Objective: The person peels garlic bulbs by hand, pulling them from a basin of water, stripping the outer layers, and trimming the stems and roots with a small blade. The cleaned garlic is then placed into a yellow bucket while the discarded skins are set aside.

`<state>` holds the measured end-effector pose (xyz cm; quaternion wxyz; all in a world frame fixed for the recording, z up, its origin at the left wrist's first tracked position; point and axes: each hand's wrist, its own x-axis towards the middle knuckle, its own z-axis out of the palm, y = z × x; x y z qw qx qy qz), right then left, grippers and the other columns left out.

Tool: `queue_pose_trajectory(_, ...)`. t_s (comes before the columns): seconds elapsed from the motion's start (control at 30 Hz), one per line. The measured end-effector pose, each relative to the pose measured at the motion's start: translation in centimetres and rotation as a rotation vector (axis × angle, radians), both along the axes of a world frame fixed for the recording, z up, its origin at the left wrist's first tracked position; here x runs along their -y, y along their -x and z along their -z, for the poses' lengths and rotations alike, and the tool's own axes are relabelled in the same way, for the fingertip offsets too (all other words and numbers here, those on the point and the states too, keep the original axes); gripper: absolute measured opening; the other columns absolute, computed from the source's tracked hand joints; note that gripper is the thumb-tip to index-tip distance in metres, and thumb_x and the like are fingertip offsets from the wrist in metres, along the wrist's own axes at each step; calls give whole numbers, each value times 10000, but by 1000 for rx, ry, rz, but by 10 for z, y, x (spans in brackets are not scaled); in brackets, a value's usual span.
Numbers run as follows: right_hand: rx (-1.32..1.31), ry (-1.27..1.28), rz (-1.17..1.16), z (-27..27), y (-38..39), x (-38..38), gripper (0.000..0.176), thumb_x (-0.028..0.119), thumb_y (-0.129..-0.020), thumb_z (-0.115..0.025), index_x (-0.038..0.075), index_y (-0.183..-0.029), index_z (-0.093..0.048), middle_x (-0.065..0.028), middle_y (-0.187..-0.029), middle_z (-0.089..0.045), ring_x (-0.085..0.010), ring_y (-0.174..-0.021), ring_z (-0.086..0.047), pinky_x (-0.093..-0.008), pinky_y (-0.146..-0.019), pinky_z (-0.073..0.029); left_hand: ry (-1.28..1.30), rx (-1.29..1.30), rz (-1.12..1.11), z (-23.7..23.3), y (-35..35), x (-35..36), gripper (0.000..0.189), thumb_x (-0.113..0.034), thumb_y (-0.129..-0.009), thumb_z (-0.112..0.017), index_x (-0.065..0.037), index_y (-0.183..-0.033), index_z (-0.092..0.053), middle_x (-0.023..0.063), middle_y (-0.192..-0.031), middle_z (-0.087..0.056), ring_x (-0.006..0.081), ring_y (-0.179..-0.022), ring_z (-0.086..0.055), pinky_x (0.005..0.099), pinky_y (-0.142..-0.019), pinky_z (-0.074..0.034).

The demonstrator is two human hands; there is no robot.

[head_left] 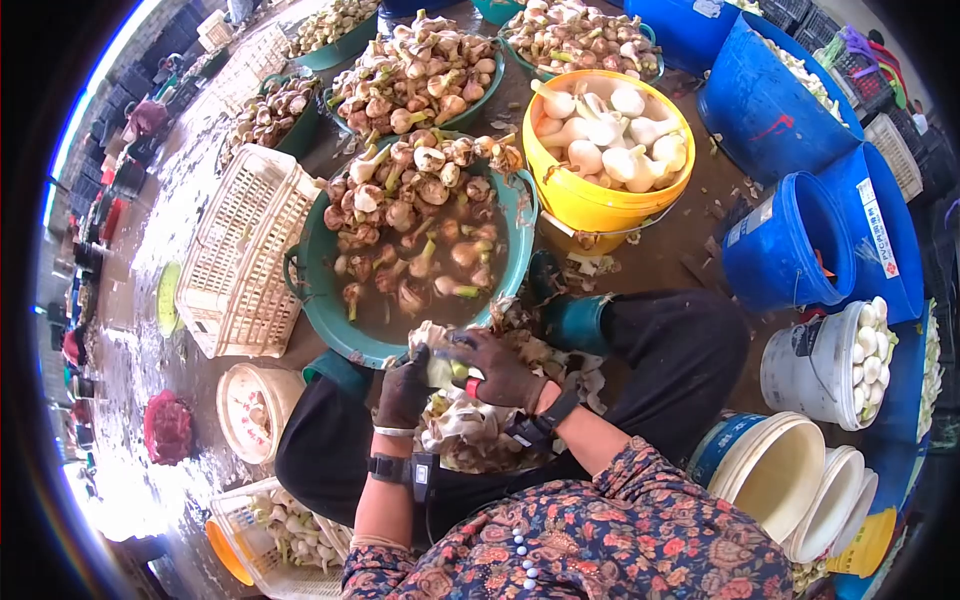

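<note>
My left hand [403, 393], in a dark glove, is closed around a pale garlic bulb [439, 371] above my lap. On the bulb's other side, my gloved right hand [505, 371] has its fingers curled against it. A small red piece [473, 387] shows at the right fingers; I cannot make out what it is. Papery garlic skins [465, 425] lie heaped below both hands. Just beyond them stands a green tub [517, 250] of brown water with unpeeled garlic bulbs [400, 205] in it.
A yellow bucket [585, 212] holds peeled garlic. White crates [245, 250] stand left of the tub; blue buckets [785, 240] and a white bucket [810, 370] of garlic stand to the right. More garlic tubs [480, 105] are behind. Stacked pails [770, 475] sit by my right side.
</note>
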<state>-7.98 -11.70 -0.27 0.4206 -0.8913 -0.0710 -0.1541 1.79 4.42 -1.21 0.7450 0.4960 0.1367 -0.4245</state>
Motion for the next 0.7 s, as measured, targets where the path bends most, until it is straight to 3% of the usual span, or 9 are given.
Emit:
queue_pose_trajectory(0.07,25,-5,50,16,-2,-7,332,70,-727,-579,79,-1058,-600,-177,-1073,-574,-353,-944,-558,-341,-822,-466,-87,302,73,-10,4,0,294,-265,-930,-514,4,-962,-626,15,-846,-623,82,-744,-584,256,-625,-479)
queue_pose_trajectory(0.2,-511,-1205,464,39,-3,14,207,293,-821,-641,97,-887,-648,-12,-698,-629,-178,-606,-602,-308,-549,-479,-385,1011,195,-22,14,-19,287,-276,-942,-481,-9,-942,-587,10,-738,-579,107,-636,-550,256,-592,-451)
queue_pose_trajectory(0.23,-495,-1444,482,69,-4,19,262,354,-829,-632,99,-889,-649,0,-718,-628,-149,-620,-599,-291,-554,-476,-650,1664,334,-18,11,-30,210,-211,-924,-496,-23,-971,-576,40,-751,-598,166,-646,-578,257,-595,-458)
queue_pose_trajectory(0.3,-412,-2086,467,71,-8,27,326,409,-915,-493,114,-983,-616,-56,-866,-652,-159,-761,-632,-275,-690,-523,-594,1651,229,-33,12,-30,123,-135,-865,-542,-37,-924,-586,68,-763,-613,218,-711,-597,287,-649,-472)
queue_pose_trajectory(0.43,-270,-2103,320,85,-2,35,385,458,-883,-517,120,-1054,-588,-58,-979,-638,-188,-903,-617,-342,-782,-527,-1223,1906,828,-78,3,-46,313,-342,-900,-496,-49,-931,-598,126,-871,-632,253,-861,-601,421,-760,-481)
queue_pose_trajectory(0.53,-501,-1876,618,84,-3,43,404,464,-874,-526,109,-1058,-586,-50,-979,-640,-197,-890,-623,-361,-775,-528,-53,534,182,-82,-10,-66,232,-230,-838,-616,-16,-915,-575,112,-879,-631,247,-866,-614,395,-811,-493)
queue_pose_trajectory(0.57,-451,-1786,495,137,-4,53,355,414,-893,-518,98,-1036,-591,-56,-954,-643,-195,-862,-627,-373,-763,-527,-211,580,653,-83,-24,-56,245,-231,-818,-639,-10,-911,-589,109,-859,-638,211,-859,-613,369,-796,-491)
queue_pose_trajectory(0.63,-281,-1795,480,68,-12,59,334,396,-891,-535,99,-1033,-591,-37,-936,-635,-166,-846,-616,-335,-739,-517,-497,857,1371,-80,-46,-25,351,-259,-754,-708,5,-971,-626,135,-859,-656,215,-844,-629,351,-749,-488)
queue_pose_trajectory(0.7,-91,-2204,302,30,-16,89,329,379,-892,-550,84,-1034,-587,-30,-902,-644,-149,-820,-621,-310,-723,-517,-814,1130,1323,-41,-60,-13,403,-251,-697,-738,-9,-997,-618,169,-891,-643,317,-863,-614,373,-771,-480)
